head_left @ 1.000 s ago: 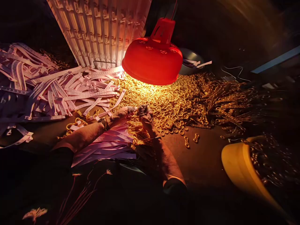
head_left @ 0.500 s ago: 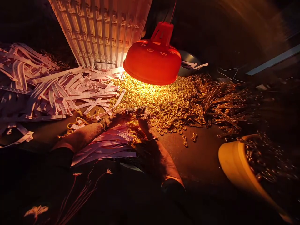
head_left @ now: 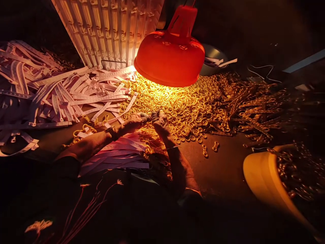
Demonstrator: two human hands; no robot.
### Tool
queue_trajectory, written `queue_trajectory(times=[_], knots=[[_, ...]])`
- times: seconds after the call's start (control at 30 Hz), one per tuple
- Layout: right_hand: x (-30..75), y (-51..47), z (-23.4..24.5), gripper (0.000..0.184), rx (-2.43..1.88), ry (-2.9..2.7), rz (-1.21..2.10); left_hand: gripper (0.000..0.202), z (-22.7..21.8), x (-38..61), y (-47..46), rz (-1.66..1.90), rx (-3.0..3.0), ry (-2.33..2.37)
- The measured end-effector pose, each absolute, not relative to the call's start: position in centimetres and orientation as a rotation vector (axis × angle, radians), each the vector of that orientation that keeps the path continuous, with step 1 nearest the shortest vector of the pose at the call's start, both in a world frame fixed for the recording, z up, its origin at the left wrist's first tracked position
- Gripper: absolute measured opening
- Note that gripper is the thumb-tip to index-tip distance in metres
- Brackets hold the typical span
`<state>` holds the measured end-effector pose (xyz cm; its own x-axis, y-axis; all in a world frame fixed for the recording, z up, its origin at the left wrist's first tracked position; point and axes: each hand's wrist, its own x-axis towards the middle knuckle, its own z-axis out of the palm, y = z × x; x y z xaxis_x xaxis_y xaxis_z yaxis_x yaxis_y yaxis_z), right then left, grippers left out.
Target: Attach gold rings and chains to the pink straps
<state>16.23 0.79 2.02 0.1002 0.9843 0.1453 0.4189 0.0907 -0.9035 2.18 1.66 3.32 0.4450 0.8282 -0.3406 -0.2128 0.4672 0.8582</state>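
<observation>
Under the lamp, my left hand (head_left: 137, 120) and my right hand (head_left: 160, 121) meet fingertip to fingertip at the near edge of a pile of gold-coloured rings (head_left: 185, 105). The fingers of both are pinched together; whatever is between them is too small and shaded to make out. Below my wrists lies a bundle of flat pink straps (head_left: 119, 152), with gold chain pieces (head_left: 149, 149) at its right end. Left of my left forearm are some looser gold links (head_left: 81, 132).
A red lamp (head_left: 170, 57) hangs low over the rings. Pink straps (head_left: 63, 95) are heaped at left, before a ribbed panel (head_left: 109, 30). Gold chain strips (head_left: 243, 105) lie at right. A yellow tub (head_left: 261, 173) of links stands near right; a metal bowl (head_left: 210, 52) sits behind the lamp.
The view has shifted slightly, so the lamp and tub appear further right. My right hand has turned a little, and both hands remain pinched close together over the rings.
</observation>
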Motion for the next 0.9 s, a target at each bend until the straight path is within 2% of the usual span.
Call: queue_trajectory(times=[0.13,0.23,0.4,0.57,0.73,0.9], knots=[[16.5,1.4,2.9,0.042,-1.528,-1.555,0.741,0.024,2.9,2.3,1.7,0.848,0.930,1.000],[16.6,1.0,3.8,0.041,-1.426,-1.654,0.799,0.020,3.8,1.3,2.2,0.787,1.008,0.992],[16.2,-3.3,7.0,0.044,-1.456,-1.847,0.825,0.030,8.1,-1.5,1.9,0.643,1.105,0.967],[14.9,-10.0,9.4,0.036,-1.530,-2.093,0.724,0.019,11.3,-3.5,-2.0,0.442,1.104,1.023],[13.6,-14.8,7.9,0.046,-1.574,-2.149,0.570,0.018,10.1,-4.8,-6.7,0.332,1.019,0.987],[12.7,-16.5,7.3,0.038,-1.559,-2.014,0.721,0.019,9.3,-5.6,-9.6,0.382,0.947,0.883]])
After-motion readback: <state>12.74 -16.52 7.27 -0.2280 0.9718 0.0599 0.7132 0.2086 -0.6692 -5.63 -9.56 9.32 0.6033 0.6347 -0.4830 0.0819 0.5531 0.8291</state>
